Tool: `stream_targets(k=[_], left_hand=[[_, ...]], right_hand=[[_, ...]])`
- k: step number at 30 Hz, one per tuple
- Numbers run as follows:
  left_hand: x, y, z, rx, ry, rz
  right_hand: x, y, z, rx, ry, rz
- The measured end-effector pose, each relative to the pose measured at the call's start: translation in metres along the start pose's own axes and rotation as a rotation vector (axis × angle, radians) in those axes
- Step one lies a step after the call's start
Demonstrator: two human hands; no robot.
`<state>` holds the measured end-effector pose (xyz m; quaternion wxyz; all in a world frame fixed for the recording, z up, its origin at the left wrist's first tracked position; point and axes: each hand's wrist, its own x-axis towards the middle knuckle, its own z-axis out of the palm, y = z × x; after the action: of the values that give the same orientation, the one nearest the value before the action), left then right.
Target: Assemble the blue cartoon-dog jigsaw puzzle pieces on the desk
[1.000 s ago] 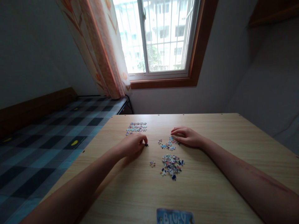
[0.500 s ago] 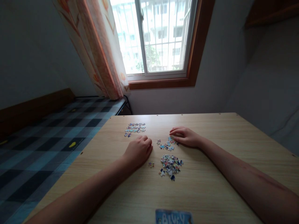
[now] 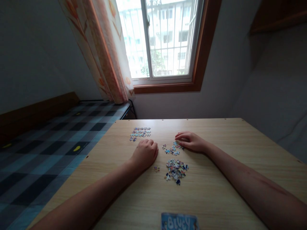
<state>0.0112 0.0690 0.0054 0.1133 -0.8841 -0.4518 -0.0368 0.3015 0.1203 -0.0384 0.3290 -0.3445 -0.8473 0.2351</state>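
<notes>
My left hand [image 3: 145, 154] rests on the table with its fingers curled under, left of the loose puzzle pieces. Its fingertips are hidden, so what they hold cannot be seen. Fingers reaching out and thumb apart, my right hand [image 3: 190, 141] lies at the far edge of a loose group of puzzle pieces [image 3: 174, 150], touching or just over them. Nearer to me is a heaped pile of puzzle pieces [image 3: 177, 167]. A small cluster of pieces [image 3: 156, 168] lies beside my left wrist. Beyond my left hand, pieces stand in neat rows [image 3: 140, 132].
A blue box lid or card marked BLUEY [image 3: 179, 221] lies at the near edge of view on the wooden table [image 3: 216, 191]. To the left is a bed with a checked cover [image 3: 52, 153]. A curtain [image 3: 103, 54] and a barred window [image 3: 168, 41] are ahead.
My left hand has shifted right and turned knuckles up; the dark puzzle piece at its fingertips a second ago is now out of sight. My right hand has stayed in place.
</notes>
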Motion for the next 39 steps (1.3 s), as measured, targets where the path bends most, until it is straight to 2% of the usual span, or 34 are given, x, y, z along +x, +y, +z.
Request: stream_targets(k=[10,19,26,29,39], left_hand=[[0.001,0.019,0.002,0.074,-0.147,-0.116],[-0.009,0.005,0.0,0.093,-0.164,-0.255],[-0.02,-0.003,-0.017,0.113,-0.2,-0.283],[-0.021,-0.004,-0.022,0.094,-0.266,-0.321],[-0.022,0.008,-0.009,0.15,-0.343,-0.29]], right_hand=[[0.0,-0.001,0.001,0.021,0.012,-0.009],[-0.001,-0.005,0.0,0.003,0.013,0.016],[-0.003,-0.007,0.0,-0.017,-0.002,0.03],[-0.003,-0.008,0.0,-0.023,0.002,0.033],[-0.004,-0.009,0.0,0.003,0.009,0.04]])
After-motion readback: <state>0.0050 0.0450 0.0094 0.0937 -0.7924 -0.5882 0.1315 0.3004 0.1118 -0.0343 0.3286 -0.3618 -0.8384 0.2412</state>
